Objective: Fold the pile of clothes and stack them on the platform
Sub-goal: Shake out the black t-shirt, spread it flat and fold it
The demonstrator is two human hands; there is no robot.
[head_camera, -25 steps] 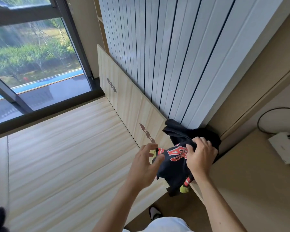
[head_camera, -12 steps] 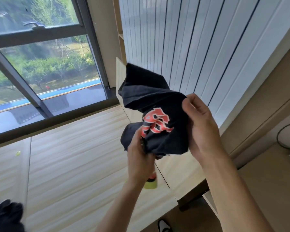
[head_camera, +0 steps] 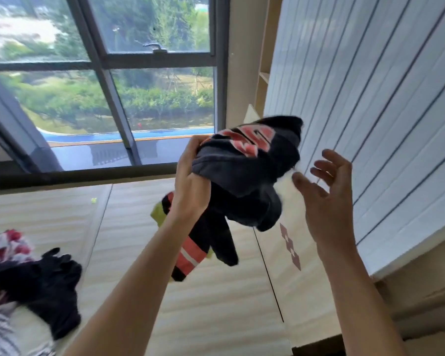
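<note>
While bunched in the curled left hand [head_camera: 190,187], dark garment [head_camera: 242,170] with red letters up in the air, striped sleeve [head_camera: 188,255] hanging below the grip, right hand [head_camera: 324,201] just right of it, spread and empty, clothes pile [head_camera: 44,283] lower left on platform [head_camera: 216,317]

Above: the crumpled dark cloth garment with red lettering [head_camera: 244,176] hangs over the pale wooden platform [head_camera: 129,253], gripped in the left hand [head_camera: 190,186].
Right of it: the right hand [head_camera: 324,201], just beside the garment.
Far left: the heap of dark and patterned clothes [head_camera: 31,278] lies on the platform.
Behind: the dark-framed glass window [head_camera: 113,98].
Right: the white slatted wall panel [head_camera: 370,124].
</note>
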